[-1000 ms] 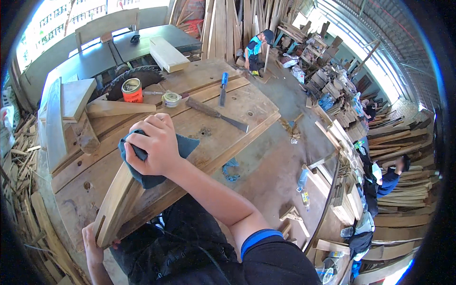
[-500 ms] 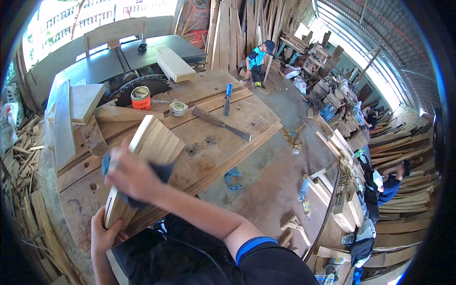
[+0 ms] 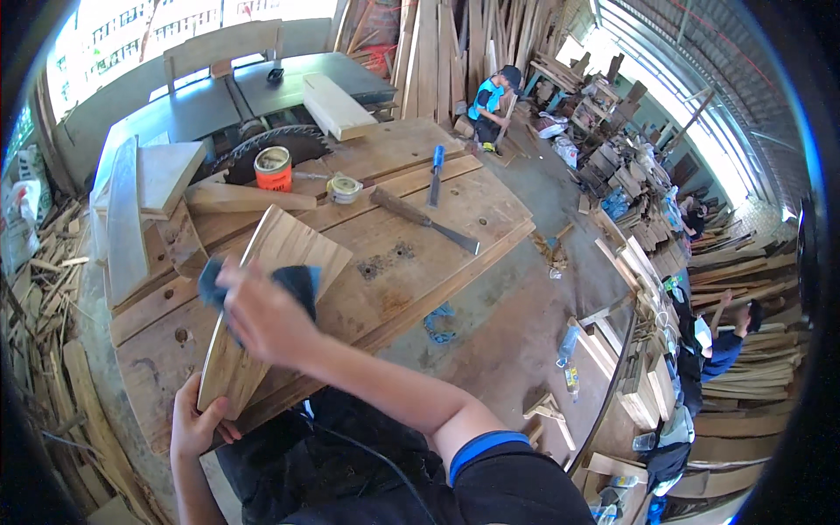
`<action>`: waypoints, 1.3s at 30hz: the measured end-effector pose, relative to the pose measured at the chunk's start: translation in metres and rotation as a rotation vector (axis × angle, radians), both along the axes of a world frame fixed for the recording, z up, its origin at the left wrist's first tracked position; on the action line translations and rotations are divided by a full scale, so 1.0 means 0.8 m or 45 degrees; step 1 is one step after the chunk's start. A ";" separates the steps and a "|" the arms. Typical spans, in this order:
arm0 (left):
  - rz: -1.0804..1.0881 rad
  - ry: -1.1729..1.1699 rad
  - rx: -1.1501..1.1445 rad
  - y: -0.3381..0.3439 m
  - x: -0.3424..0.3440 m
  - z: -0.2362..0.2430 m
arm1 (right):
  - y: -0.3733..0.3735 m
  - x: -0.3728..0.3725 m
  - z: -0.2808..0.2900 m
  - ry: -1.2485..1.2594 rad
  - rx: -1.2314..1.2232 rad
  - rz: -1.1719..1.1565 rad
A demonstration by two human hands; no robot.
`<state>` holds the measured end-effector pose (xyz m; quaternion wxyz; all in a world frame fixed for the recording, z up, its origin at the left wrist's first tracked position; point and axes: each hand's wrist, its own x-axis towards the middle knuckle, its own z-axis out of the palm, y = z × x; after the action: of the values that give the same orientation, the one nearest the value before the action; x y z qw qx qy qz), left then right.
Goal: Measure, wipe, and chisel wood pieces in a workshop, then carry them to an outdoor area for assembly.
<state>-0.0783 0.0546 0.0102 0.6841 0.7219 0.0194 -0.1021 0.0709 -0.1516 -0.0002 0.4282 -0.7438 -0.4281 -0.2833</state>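
Head view caught the blurred right hand [image 3: 269,317] clutching a dark blue-green cloth [image 3: 299,287] across a curved, light-brown wooden board [image 3: 302,245]. The board lay beneath that hand, its near end clasped by the left hand [image 3: 198,420], over a brown wooden workbench [image 3: 411,282].

Dark lettering [image 3: 280,185] on an orange can [image 3: 268,175] beside the saw blade [image 3: 308,147], a yellow label [image 3: 572,383] on a bottle [image 3: 570,374] well right of the blade, print seemingly too small to read
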 end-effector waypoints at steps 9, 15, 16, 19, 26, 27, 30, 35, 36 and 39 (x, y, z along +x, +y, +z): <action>0.017 0.069 -0.126 -0.003 -0.001 -0.012 | -0.042 0.052 0.007 0.014 0.099 -0.052; 0.056 0.024 -0.173 0.007 -0.005 -0.008 | -0.017 -0.025 0.003 -0.040 0.015 0.237; 0.062 0.019 -0.159 0.011 -0.005 -0.009 | -0.006 -0.054 -0.006 -0.081 -0.023 0.371; 0.088 -0.025 -0.057 0.009 -0.009 -0.018 | -0.011 -0.091 -0.032 0.386 -0.154 0.541; 0.077 0.010 -0.127 -0.002 -0.003 -0.014 | -0.090 0.020 0.004 -0.073 -0.299 -0.269; 0.054 0.031 -0.113 -0.003 0.000 -0.014 | -0.088 0.013 0.011 0.111 -0.194 -0.505; 0.073 -0.143 0.134 0.003 -0.004 -0.014 | -0.039 -0.070 0.006 0.059 -0.438 -0.050; -0.013 0.100 0.073 0.012 -0.013 -0.008 | -0.044 -0.059 -0.019 -0.274 -0.559 -0.095; -0.085 0.041 0.013 0.011 -0.011 -0.006 | -0.059 -0.025 -0.018 -0.230 -0.468 -0.301; -0.067 0.053 0.022 0.008 -0.008 0.004 | -0.091 0.038 0.005 0.179 -0.354 -0.700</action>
<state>-0.0844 0.0612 0.0135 0.6743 0.7258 0.0155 -0.1350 0.1016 -0.2241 0.0038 0.2582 -0.9008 -0.2148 -0.2751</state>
